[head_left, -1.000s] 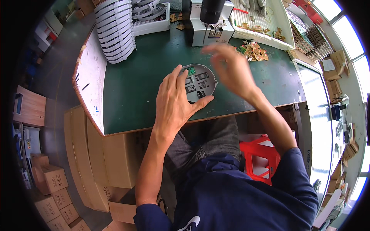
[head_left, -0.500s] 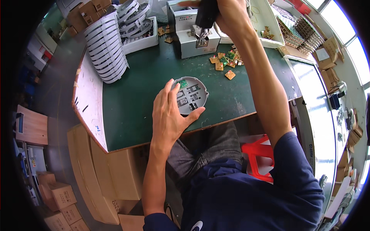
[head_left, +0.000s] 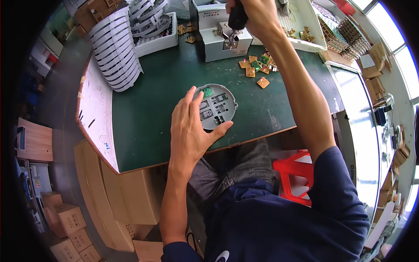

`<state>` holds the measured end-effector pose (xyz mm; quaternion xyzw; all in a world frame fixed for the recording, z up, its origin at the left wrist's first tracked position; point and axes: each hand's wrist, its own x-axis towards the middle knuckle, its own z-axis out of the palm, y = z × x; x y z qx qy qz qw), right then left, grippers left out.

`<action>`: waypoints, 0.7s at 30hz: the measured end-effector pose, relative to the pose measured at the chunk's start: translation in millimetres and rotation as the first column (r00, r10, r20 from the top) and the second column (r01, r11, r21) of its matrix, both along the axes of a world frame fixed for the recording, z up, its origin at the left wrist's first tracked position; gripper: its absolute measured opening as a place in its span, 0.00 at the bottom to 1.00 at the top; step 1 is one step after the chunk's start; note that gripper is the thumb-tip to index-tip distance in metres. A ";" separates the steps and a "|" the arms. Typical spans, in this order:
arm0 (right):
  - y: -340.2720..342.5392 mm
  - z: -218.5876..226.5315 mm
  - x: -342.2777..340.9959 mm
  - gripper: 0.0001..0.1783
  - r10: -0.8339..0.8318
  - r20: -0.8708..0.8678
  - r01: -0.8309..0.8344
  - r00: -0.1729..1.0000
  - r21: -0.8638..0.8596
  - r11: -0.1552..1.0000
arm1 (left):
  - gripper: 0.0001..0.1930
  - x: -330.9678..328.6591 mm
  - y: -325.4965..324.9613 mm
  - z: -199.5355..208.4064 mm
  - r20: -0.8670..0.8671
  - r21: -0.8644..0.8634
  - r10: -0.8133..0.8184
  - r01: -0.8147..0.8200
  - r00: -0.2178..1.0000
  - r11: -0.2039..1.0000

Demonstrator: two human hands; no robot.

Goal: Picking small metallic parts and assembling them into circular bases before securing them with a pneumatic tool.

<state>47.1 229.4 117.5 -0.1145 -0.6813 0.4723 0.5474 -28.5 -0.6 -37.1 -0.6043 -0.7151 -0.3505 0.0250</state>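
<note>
L hand (head_left: 187,124) is mid pic, thumb & fingers spread round the L side of a round gray cover (head_left: 214,105), holding it on the green table (head_left: 146,131). A small green board (head_left: 207,92) sits in the cover by the fingertips. R hand (head_left: 262,16), top of pic, is wrapped round a black driver (head_left: 238,17); the tip points down at a gray box (head_left: 227,53). Can't quite tell if it touches, bc that bit is tiny. Small tan & green boards (head_left: 257,66) lie in a pile just R of the box. A stack of gray rings (head_left: 115,52) is upper L, next to a white tray (head_left: 159,47).
</note>
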 end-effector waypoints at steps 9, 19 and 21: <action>-69.0 -29.4 1.9 0.31 0.344 -0.028 -0.344 0.939 -0.150 0.927 | 0.47 2.6 2.3 2.7 0.016 -0.003 -0.004 0.004 1.000 1.000; -71.3 -41.8 -6.7 0.29 0.380 -0.003 -0.377 0.925 -0.114 0.919 | 0.48 1.8 2.4 1.3 0.019 -0.003 -0.015 0.015 1.000 1.000; -71.7 -40.9 -7.1 0.29 0.382 0.005 -0.379 0.924 -0.120 0.918 | 0.48 0.4 2.8 0.6 0.015 0.001 -0.017 0.017 1.000 1.000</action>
